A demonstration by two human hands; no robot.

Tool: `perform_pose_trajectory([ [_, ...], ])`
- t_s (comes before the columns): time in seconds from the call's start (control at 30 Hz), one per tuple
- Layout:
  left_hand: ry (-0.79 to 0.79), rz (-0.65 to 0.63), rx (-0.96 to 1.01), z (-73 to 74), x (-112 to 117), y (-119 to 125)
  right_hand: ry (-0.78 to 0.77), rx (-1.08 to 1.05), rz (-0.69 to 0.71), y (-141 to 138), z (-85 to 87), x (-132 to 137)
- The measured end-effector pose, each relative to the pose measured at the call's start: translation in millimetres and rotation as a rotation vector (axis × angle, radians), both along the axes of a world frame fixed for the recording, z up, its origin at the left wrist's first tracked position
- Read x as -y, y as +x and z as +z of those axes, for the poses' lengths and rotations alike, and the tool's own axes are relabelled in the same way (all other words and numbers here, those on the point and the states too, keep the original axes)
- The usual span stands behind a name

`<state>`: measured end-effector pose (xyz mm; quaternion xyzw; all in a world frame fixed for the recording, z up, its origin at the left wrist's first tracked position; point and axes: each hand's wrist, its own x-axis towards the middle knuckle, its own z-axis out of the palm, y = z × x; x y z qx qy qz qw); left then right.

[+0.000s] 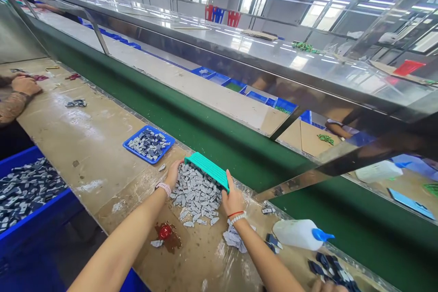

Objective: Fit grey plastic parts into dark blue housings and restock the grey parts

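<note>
Teal tray tipped over a pile of grey parts on the bench (102,155).
Left hand (173,172) and right hand (232,198) have their fingers clamped on the teal perforated tray (207,169), tilted over the grey parts pile (196,194).

Landmark: the green belt (212,137) running past my bench (92,146).
Blue tray (149,144): on my side of the belt, just beside its edge, full of small grey parts.
Blue bin (32,200): well back from the belt, at the bench's near left, heaped with grey parts.
White bottle (301,233): lying on its side close to the belt, blue cap pointing right.
Red cap (164,231): on a dark stain, farther from the belt than the bottle.
Crumpled paper (233,238): between cap and bottle.
Co-worker's hand (25,86): up the bench on the left, my side of the belt.
Steel shelf (260,54): above the belt's far side.
</note>
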<state>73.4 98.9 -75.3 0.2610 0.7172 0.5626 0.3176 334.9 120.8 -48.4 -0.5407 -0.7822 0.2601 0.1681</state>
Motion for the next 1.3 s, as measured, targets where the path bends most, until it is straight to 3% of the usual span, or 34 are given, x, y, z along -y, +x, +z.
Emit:
perform_pose_trajectory([
  [0.2,-0.051,-0.126,-0.055,-3.6,7,-11,0.060,0.020,-0.014,-4,-13.3,24],
  [0.47,-0.137,-0.194,-0.223,-11.1,36,-28,0.061,0.021,0.002,-5,-40.3,58],
  [0.73,-0.163,-0.256,-0.446,-16.1,47,-37,0.041,-0.043,-0.079,-1,-27.3,40],
  [0.9,-0.163,-0.318,-0.513,-22.3,39,-24,0.051,-0.043,-0.108,-6,-32.0,65],
  [1.03,-0.182,-0.304,-0.540,-27.4,46,-15,0.050,-0.036,-0.104,-12,-36.3,74],
  [1.3,-0.193,-0.253,-0.540,-18.0,77,-43,-0.011,-0.037,-0.149,-2,-18.6,38],
])
